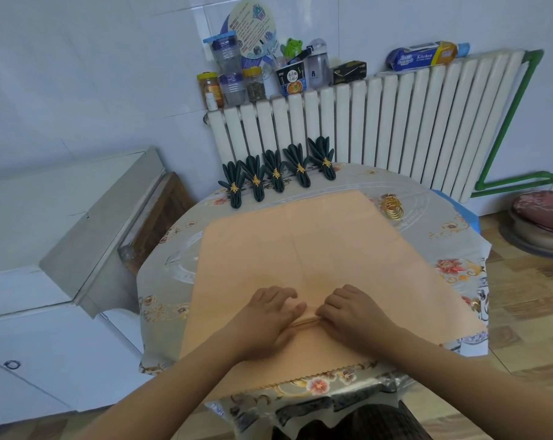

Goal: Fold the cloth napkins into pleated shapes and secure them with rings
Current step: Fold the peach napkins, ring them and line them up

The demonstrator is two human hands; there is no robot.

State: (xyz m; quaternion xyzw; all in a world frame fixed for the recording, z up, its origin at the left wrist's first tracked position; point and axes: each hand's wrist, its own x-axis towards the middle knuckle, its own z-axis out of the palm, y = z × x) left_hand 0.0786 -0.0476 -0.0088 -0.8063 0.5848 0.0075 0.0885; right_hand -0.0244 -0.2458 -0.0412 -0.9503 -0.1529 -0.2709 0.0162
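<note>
A peach cloth napkin (316, 249) lies spread flat on the table. Near its front part a small pleat (305, 322) is gathered. My left hand (268, 315) and my right hand (351, 309) sit side by side on the napkin and pinch that pleat between fingers and thumbs. A pile of gold rings (392, 207) lies at the napkin's far right corner. Several dark green pleated napkins (276, 174), each held by a gold ring, stand in a row at the table's back edge.
The table wears a grey floral oilcloth (459, 268). A white radiator (379, 128) behind it carries jars, a cup and boxes. A white cabinet (62, 249) stands left. A round cushioned stool (541, 223) is at the right on the wooden floor.
</note>
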